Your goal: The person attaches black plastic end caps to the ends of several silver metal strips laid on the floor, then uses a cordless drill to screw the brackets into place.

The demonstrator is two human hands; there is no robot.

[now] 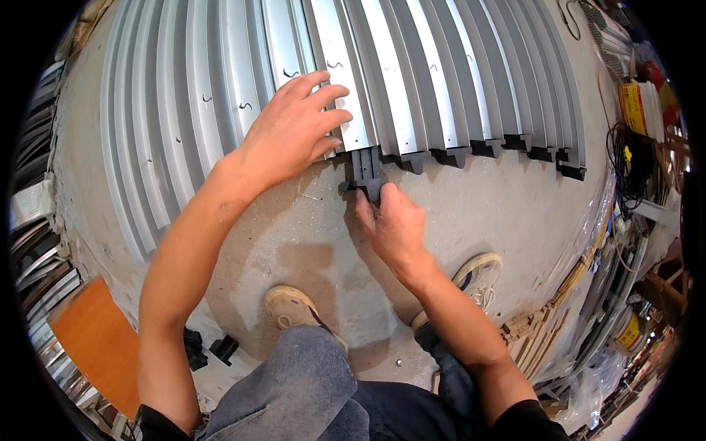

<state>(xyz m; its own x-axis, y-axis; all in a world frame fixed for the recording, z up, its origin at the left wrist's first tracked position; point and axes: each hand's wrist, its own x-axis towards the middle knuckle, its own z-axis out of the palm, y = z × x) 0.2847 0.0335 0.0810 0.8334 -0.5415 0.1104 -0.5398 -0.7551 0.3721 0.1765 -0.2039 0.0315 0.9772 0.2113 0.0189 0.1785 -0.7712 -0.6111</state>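
Item 1, centre profile (354, 110): silvery metal, long, ribbed, lying in a row of like lengths. We judge it stiff, fairly light, smooth enough to slide under the palm, its thin edges likely sharp.

Item 2, black end piece (365, 170): at the centre profile's near end, its shaft apparently partly inside. We judge it light, rigid plastic; best hold, the wide outer flange, by thumb and forefinger.

Item 3, right hand (397, 226): before the centre profile, thumb and forefinger pinched on the end piece's flange.

Item 4, left hand (294, 125): fingers spread, laid over the centre profile and its left neighbour.

Surface: grey, dusty concrete floor (309, 220) beneath the centre profile.

Room, from the centre profile: black caps (450, 156) on profile ends to its right; orange board (99, 345) nearer us, far left; wooden strips (540, 342) nearer us, right; black cable (621, 165) far right.
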